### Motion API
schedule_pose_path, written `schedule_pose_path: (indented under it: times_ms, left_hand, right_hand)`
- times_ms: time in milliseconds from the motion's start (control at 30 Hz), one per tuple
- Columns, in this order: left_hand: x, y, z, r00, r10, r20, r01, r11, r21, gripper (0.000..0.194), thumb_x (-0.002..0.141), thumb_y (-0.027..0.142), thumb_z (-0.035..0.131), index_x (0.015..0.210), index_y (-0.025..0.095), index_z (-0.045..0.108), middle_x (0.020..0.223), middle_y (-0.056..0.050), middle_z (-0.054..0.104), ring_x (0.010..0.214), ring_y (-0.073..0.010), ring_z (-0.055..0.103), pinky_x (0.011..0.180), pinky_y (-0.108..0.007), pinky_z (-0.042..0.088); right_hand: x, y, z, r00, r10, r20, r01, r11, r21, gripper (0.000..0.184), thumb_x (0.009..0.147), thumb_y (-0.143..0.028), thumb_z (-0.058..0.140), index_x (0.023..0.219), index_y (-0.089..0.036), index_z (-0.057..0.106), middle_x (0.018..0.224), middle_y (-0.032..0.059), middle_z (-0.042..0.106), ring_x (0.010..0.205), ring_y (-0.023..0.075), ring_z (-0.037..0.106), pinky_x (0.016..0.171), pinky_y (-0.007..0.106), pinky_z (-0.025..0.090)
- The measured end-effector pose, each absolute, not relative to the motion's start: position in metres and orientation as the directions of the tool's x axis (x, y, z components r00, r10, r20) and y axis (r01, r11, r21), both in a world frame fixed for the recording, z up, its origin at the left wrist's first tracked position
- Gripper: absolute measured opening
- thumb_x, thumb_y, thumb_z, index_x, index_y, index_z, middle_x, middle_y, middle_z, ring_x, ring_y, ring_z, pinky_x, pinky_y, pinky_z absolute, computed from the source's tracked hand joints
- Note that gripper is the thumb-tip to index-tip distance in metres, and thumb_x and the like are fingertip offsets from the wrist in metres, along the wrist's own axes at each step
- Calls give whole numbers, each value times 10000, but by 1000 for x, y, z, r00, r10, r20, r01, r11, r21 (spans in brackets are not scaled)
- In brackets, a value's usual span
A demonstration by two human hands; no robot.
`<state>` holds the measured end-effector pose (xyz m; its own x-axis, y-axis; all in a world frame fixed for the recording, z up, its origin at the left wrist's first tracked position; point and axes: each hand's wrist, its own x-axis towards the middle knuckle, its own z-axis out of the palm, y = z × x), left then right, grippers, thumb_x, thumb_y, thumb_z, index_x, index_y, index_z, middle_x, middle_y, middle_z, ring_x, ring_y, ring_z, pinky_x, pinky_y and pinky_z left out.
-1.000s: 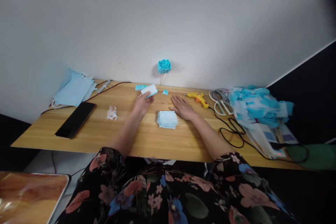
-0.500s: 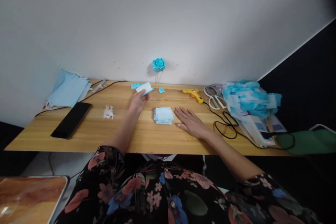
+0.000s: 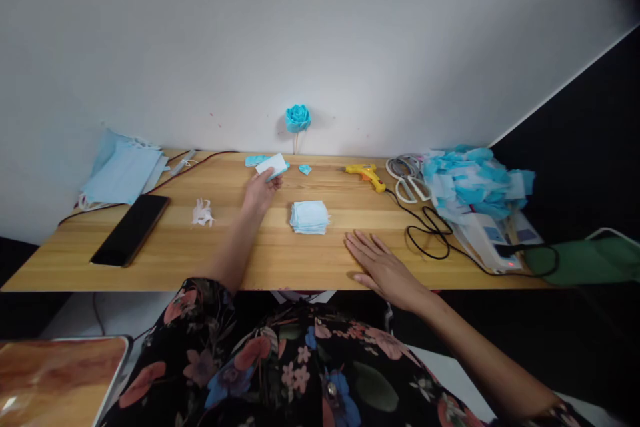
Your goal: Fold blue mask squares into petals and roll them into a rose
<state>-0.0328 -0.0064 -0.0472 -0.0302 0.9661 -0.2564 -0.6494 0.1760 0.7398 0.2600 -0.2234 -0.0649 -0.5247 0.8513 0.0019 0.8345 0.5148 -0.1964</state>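
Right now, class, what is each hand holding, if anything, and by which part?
The left hand holds a small white-and-blue cloth by its near edge; the right hand, palm down, holds nothing.

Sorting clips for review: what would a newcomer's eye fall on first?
Probably the bright blue flower, upright on a stick before the pale wall. Next, the yellow glue gun, right of centre on the wooden table, and the blue-and-white heap toward its right end. Left of centre, the left hand holds a pale piece.
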Motion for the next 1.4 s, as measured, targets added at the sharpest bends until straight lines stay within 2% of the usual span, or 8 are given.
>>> schedule_pose_path:
  times_ms: [467, 767, 867, 967, 1067, 1167, 1300, 1400]
  left_hand:
    - [-33, -5, -50, -24, 967, -253, -630, 182, 755, 86, 825, 119, 662, 874, 132, 592, 635, -7, 666, 575, -104, 627, 622, -232, 489]
    - [-35, -5, -50, -1, 967, -253, -627, 196, 754, 162, 786, 139, 717, 869, 143, 578, 654, -4, 659, 576, -105, 621, 632, -236, 482]
    - [-34, -6, -50, -2, 966, -257, -634, 198, 748, 129, 800, 129, 694, 877, 132, 590, 658, -11, 663, 585, -108, 624, 646, -242, 484]
    - [-34, -7, -49, 2, 964, -266, -635, 207, 745, 107, 809, 125, 682, 868, 127, 593, 662, -16, 669, 585, -111, 627, 648, -247, 485]
    - [-34, -6, -49, 5, 964, -265, -643, 206, 737, 103, 810, 119, 681, 856, 128, 590, 653, -10, 667, 573, -107, 623, 642, -243, 487]
    - [-35, -5, -50, 10, 966, -258, -646, 203, 736, 96, 816, 122, 677, 865, 129, 594, 655, -10, 670, 582, -107, 629, 641, -238, 489]
    - [-35, -4, -52, 9, 964, -264, -637, 209, 742, 110, 807, 133, 696, 854, 129, 596, 658, -16, 669, 580, -111, 631, 633, -240, 485]
    - [-34, -3, -53, 7, 967, -254, -645, 198, 738, 113, 804, 127, 695, 859, 126, 596, 669, -18, 671, 581, -113, 633, 639, -248, 492]
  right_hand:
    - [243, -120, -57, -442, 893, -82, 888, 423, -181, 693, 1016, -571, 284, 1597, -196, 239, 1654, 86, 253, 1555, 286, 169, 1257, 559, 137]
    - [225, -29, -58, -404, 914, -33, 906, 395, -153, 673, 1018, -527, 330, 1554, -120, 331, 1637, 148, 306, 1538, 317, 233, 1234, 550, 186]
    - [219, -17, -60, -379, 920, 99, 909, 390, -144, 487, 1023, -412, 400, 1402, -142, 543, 1519, 138, 509, 1420, 300, 428, 1158, 472, 335]
    - [214, -12, -61, -281, 944, 176, 940, 307, -146, 291, 1004, -315, 462, 1125, -176, 687, 1231, 115, 694, 1161, 268, 587, 989, 394, 447]
    - [208, -9, -64, -194, 963, 187, 965, 221, -139, 242, 988, -270, 478, 972, -151, 688, 1042, 143, 705, 1041, 294, 590, 904, 409, 453]
    - [207, -15, -65, -196, 964, 181, 967, 220, -128, 231, 979, -231, 464, 951, -133, 671, 1043, 178, 680, 1047, 320, 565, 893, 430, 439]
    - [216, -43, -61, -251, 956, 149, 951, 273, -143, 207, 964, -202, 454, 891, -178, 646, 1034, 135, 681, 1010, 280, 568, 882, 390, 438]
    - [227, -80, -53, -222, 967, 128, 917, 251, -309, 196, 951, -204, 426, 861, -200, 600, 944, 101, 688, 929, 243, 593, 850, 363, 452]
